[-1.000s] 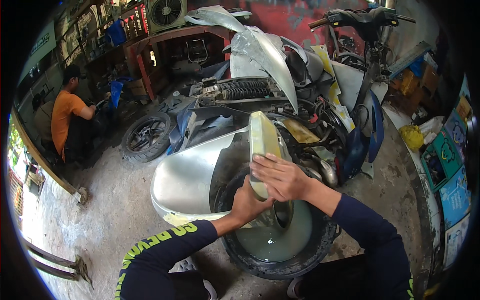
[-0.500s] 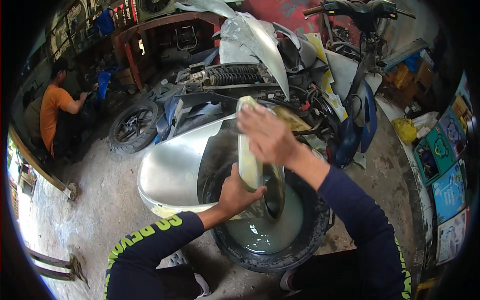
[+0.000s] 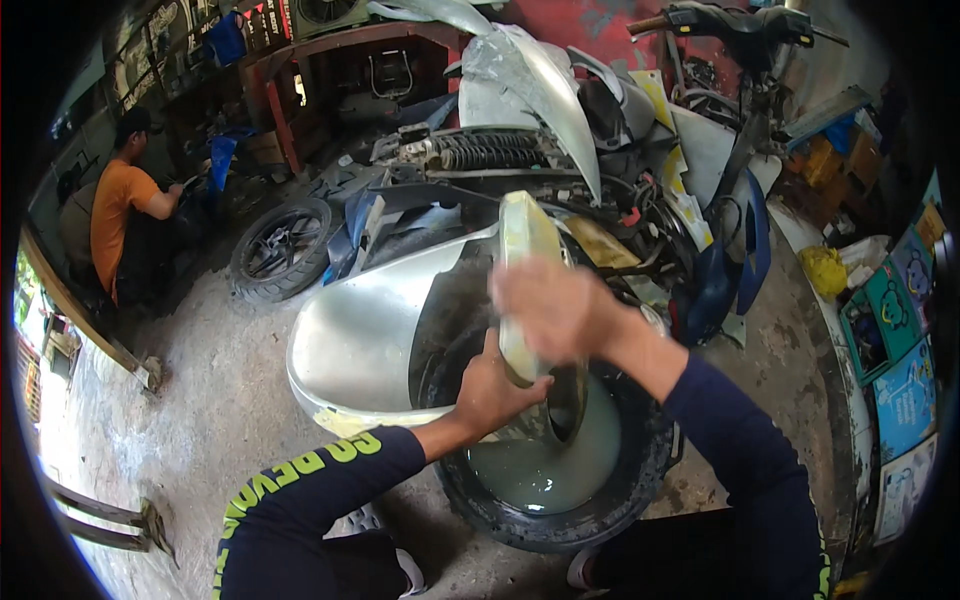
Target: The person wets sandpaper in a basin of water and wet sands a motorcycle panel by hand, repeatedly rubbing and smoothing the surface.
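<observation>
A large silver motorcycle body panel [image 3: 355, 330] with a pale yellow edge rests over a round black tub [image 3: 610, 532]. My left hand [image 3: 495, 395] is closed round the lower end of its upright narrow section, thumb on the right and fingers on the left. Against the yellowish face of that section, above my left hand, lies my right hand [image 3: 560, 308]. Motion blurs its fingers, and whether anything is under them is hidden. Cloudy water [image 3: 540, 478] fills the tub beneath the panel's lower tip.
Beyond the tub lies a partly stripped motorcycle with a coil spring [image 3: 490, 158] and loose panels. A wheel [image 3: 285, 250] lies to the left. Farther left, a person in an orange shirt [image 3: 125, 215] crouches. Boxes and a green crate [image 3: 868, 335] line the right side.
My right hand has slid down the panel's narrow section, from near its top toward my left hand. My left hand keeps its grip. The whole view has shifted slightly.
</observation>
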### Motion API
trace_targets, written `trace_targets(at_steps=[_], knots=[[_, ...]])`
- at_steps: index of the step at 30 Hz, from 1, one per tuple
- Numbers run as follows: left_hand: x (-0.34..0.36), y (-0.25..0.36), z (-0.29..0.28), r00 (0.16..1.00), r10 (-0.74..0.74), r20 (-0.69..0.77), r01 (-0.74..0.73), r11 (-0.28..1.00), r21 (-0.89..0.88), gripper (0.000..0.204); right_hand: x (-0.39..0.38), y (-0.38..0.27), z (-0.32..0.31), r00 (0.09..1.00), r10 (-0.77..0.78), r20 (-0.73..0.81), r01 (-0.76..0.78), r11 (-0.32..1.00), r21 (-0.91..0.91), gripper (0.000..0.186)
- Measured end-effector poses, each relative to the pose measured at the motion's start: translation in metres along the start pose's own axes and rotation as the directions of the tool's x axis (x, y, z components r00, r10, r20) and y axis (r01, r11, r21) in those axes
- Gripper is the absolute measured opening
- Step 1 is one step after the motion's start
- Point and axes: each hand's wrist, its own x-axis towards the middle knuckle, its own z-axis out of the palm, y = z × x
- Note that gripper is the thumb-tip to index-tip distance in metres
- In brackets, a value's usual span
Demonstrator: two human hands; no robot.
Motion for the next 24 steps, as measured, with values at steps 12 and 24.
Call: trace_targets(at_steps=[12, 24], knots=[[0.006, 0.013, -0.019, 0.968, -0.208, 0.139, 0.217, 0.975, -0.049, 0.076, 0.024, 0.017, -0.009, 0.998, -0.017, -0.061, 0.004, 0.977, -0.212, 0.036], [-0.002, 0.003, -0.021, 0.967, -0.216, 0.135, 0.219, 0.976, -0.006, 0.077, 0.001, -0.019, 0.007, 1.0, -0.025, 0.013, 0.026, 0.993, -0.114, 0.033]])
